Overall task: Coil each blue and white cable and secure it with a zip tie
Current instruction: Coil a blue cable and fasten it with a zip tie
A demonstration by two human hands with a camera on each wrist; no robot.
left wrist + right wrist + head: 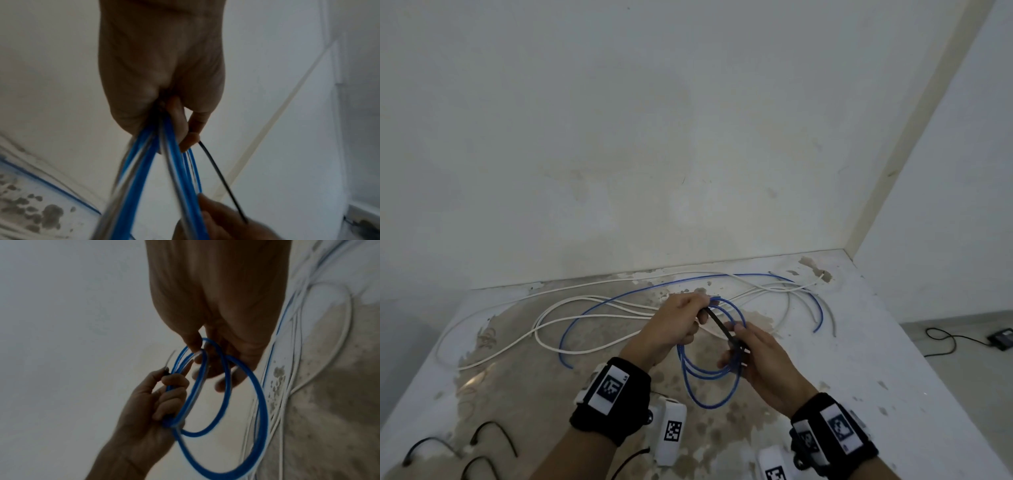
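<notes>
Though blurred, both hands' fingers (690,305) seemingly around blue coil (709,370) and black zip tie (719,323), ends hidden.

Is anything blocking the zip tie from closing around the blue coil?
Nothing visible does. The zip tie spans between the left hand and right hand, which both hold the blue coil. The white cables lie apart on the table.

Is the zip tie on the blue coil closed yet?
Cannot tell. The zip tie stretches as a straight strip between the left hand and right hand across the blue coil.
</notes>
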